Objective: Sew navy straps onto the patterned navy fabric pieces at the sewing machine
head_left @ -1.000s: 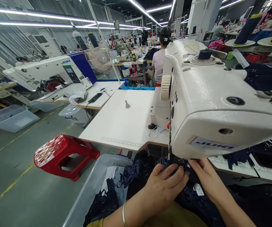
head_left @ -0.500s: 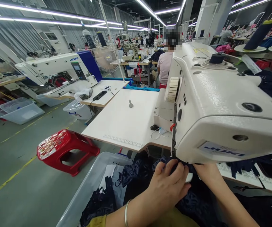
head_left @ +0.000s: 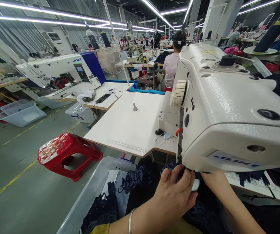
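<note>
A white JUKI sewing machine (head_left: 227, 107) fills the right of the view, its head overhanging my hands. My left hand (head_left: 172, 196), a silver bangle on its wrist, lies with bent fingers pressed on dark navy lace fabric (head_left: 198, 211) right under the machine head. My right hand (head_left: 209, 178) reaches in beside it; its fingers are hidden under the machine body. A small white label (head_left: 195, 185) shows between the two hands.
A clear plastic bin (head_left: 91, 198) with more dark lace stands at my lower left. A red plastic stool (head_left: 67, 154) lies tipped on the grey floor. The white table (head_left: 127, 123) extends left of the machine. A person in pink (head_left: 171, 66) sits ahead; another JUKI machine (head_left: 62, 73) stands left.
Both hands have slid forward with the fabric under the machine head. My right hand's fingers, visible a second ago, are now hidden. The view has shifted slightly left and down.
</note>
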{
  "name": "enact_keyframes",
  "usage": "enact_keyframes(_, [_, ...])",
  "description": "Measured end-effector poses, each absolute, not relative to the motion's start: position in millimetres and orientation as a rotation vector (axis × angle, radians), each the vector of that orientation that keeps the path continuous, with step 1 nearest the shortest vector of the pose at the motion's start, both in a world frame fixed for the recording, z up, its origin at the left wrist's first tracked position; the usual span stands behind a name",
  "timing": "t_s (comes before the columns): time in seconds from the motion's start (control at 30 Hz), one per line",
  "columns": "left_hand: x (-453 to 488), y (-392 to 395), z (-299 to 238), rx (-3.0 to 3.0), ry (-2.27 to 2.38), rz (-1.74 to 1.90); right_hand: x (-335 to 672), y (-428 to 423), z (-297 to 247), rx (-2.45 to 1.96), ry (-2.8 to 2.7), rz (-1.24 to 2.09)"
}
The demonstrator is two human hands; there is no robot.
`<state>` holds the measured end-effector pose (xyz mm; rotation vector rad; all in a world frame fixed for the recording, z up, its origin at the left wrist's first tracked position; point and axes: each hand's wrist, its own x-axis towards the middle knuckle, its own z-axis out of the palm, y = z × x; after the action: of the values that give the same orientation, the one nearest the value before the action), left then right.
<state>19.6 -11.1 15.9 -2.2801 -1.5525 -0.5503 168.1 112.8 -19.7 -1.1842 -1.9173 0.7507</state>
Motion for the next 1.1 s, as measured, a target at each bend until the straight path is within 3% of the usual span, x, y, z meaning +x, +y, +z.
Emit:
enact_keyframes(0.2, [14,-11,8,-2.292,-1.446,-0.598,181,103,-10,-1.185,-1.945,0.804])
enact_keyframes(0.43, [2,-18,7,-2.506,-1.233,-0.607,205,68,-6,-1.384,-1.819,1.282])
enact_keyframes(0.77, [14,-11,14,-2.553,-1.617,-1.331,202,50,0,-1.324,-1.846,1.181])
enact_keyframes(0.9, [17,-11,28,-2.550,-1.891,-1.424,203,39,12,-1.206,-1.856,1.206])
enact_keyframes(1.1, [22,-15,28,-2.597,-1.850,-1.630,204,31,11,-0.905,-1.903,1.046])
